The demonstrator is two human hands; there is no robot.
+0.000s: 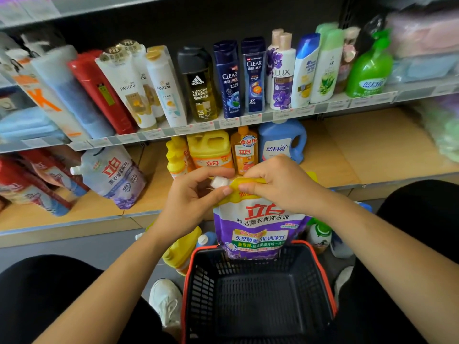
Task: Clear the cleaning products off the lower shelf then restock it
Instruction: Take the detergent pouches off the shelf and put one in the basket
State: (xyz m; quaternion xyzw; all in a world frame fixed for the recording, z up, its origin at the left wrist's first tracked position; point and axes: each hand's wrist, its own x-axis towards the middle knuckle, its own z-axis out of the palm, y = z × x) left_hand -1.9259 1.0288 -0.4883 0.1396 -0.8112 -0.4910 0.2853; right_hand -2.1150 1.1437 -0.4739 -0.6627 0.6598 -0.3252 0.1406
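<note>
A purple and yellow laundry detergent pouch [258, 229] hangs upright above the far rim of a black basket [258, 294]. My left hand [191, 197] pinches the pouch at its white cap [219, 182]. Along the yellow top edge, my right hand [275, 182] grips the pouch. On the lower shelf [347, 150] behind my hands stand a yellow jug [211, 150], two orange-yellow bottles [244, 147] and a blue detergent bottle [283, 141]. A white and purple pouch [111, 175] leans at the shelf's left, beside red pouches [29, 180].
The upper shelf [248, 117] holds a row of shampoo and body wash bottles. On the floor between shelf and basket lie a yellow bottle [183, 247], a green-topped bottle [319, 234] and others. My knees flank the basket. Bare cardboard lines the lower shelf's right half.
</note>
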